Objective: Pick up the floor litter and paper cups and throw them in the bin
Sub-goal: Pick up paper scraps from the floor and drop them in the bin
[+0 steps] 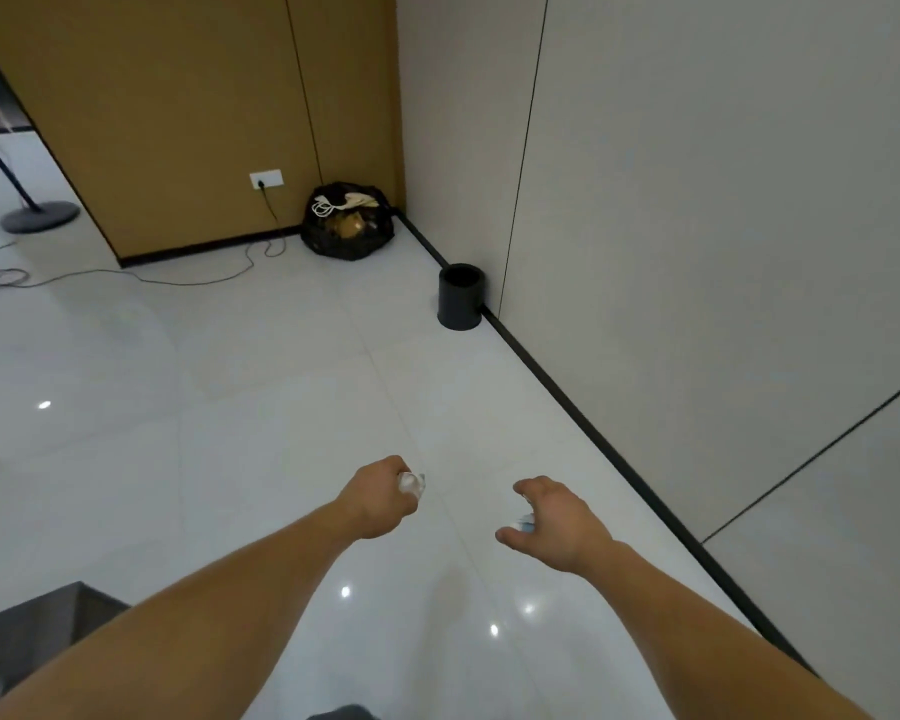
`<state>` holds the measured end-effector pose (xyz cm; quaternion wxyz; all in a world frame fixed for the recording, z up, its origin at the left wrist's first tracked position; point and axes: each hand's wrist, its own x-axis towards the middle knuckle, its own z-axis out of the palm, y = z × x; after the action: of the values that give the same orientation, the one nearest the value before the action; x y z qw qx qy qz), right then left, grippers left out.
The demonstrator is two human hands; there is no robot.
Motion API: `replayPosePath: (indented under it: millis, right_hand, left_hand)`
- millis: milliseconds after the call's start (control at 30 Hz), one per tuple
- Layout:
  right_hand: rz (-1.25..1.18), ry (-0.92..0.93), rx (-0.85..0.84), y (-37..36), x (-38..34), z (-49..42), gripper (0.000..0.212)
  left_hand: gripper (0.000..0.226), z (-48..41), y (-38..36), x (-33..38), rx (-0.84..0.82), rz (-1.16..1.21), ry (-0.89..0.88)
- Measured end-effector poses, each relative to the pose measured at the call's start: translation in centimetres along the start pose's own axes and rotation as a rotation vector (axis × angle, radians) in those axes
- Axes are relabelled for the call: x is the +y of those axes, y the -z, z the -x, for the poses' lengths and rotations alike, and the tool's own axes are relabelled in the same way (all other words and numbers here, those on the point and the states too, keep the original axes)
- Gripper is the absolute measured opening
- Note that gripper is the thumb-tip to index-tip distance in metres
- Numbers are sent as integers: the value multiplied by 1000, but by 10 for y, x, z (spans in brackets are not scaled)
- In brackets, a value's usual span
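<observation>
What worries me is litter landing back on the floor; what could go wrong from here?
The right hand has a loose grip on its small white scrap, which could slip out. The black bin stands far ahead by the wall; tossing the crumpled paper in the left hand from here could miss.
</observation>
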<state>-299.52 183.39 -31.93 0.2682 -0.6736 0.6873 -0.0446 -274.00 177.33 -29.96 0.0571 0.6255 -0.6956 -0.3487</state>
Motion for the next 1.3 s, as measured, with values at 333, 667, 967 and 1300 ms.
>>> replayPosePath:
  millis: [333,667,967,1300]
  right_hand:
    - [111,107,-62,41,-57,-186,77]
    - [85,29,-22,86,-113,-362,75]
    - [106,69,-42,135,-111,-535,75]
    - [93,111,-14,224,-119,-741,77]
  left_hand:
    - [27,-156,68,-36,10,103,65]
    - [25,-328,187,-56,44,105,31]
    - [27,-493,242,-26,-18,81,29]
    - [25,-668,348,6,93,34,62]
